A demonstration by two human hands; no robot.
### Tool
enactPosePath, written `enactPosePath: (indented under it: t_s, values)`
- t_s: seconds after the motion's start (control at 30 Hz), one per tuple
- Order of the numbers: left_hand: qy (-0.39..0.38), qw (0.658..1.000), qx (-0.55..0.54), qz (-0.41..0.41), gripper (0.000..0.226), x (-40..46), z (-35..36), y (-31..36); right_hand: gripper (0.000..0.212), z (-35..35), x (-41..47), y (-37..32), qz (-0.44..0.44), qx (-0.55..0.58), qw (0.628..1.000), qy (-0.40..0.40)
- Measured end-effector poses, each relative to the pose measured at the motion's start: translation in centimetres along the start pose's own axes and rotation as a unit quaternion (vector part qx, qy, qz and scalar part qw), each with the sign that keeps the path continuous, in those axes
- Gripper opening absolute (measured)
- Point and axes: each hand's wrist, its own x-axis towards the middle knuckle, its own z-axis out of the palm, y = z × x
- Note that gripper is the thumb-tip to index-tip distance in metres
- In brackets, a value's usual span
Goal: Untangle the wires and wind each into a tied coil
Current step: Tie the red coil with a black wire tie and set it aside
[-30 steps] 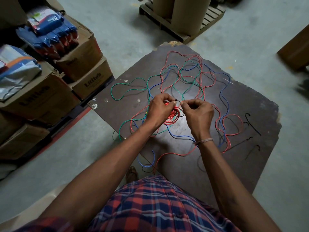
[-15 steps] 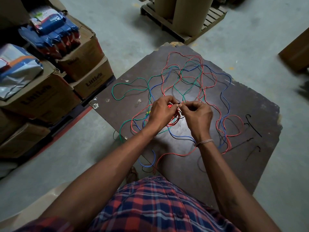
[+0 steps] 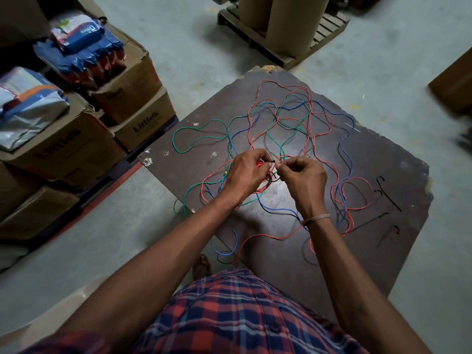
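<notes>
Left hand [image 3: 246, 172] grip: fingers curled around a small red wire coil [image 3: 265, 178], held above the middle of the dark table [image 3: 398, 159]. Right hand [image 3: 304, 176] grip: thumb and forefinger pinch a thin black tie [image 3: 273, 161] at the coil's top. Loose red, green and blue wires [image 3: 283, 118] lie tangled across the table behind and around both hands. Spare black ties [image 3: 388, 194] lie at the right edge. Cardboard boxes [image 3: 143, 123] at left read "Little's".
</notes>
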Motion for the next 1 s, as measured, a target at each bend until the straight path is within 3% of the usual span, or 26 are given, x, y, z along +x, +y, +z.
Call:
enactPosePath:
  t_s: [0.17,0.37,0.53,0.63,0.7,0.77,0.87,1.0]
  values:
    - [0.004,1.000,-0.007,-0.003,0.008,-0.1,-0.8,-0.7,0.021,0.2,1.4,-0.4,0.056,0.055,0.997,-0.027]
    - [0.005,1.000,-0.016,-0.021,0.003,-0.4,-1.6,-1.8,0.011,1.6,3.6,-2.0,0.202,0.063,0.960,-0.183]
    - [0.008,0.999,-0.026,-0.027,0.005,-0.7,-2.8,-2.9,0.030,3.6,4.2,-1.5,0.238,0.102,0.946,-0.194]
    - [0.012,0.999,-0.025,-0.032,0.003,-1.0,-3.5,-3.5,0.013,4.7,4.3,-1.4,0.246,0.125,0.939,-0.204]
    - [0.009,0.999,-0.022,-0.033,0.003,-1.2,-4.1,-3.9,0.006,5.7,4.6,-1.1,0.234,0.164,0.941,-0.181]
    - [-0.009,0.999,-0.030,-0.041,0.002,-1.4,-4.5,-4.5,0.022,6.5,5.5,-1.2,0.221,0.226,0.940,-0.132]
    - [-0.031,0.991,-0.087,-0.095,0.011,-1.7,-4.8,-5.6,0.028,6.9,6.8,-1.9,0.232,0.267,0.931,-0.090]
    - [-0.023,0.965,-0.207,-0.160,0.011,-1.8,-5.5,-6.9,0.032,8.4,6.7,-2.6,0.256,0.330,0.898,-0.138]
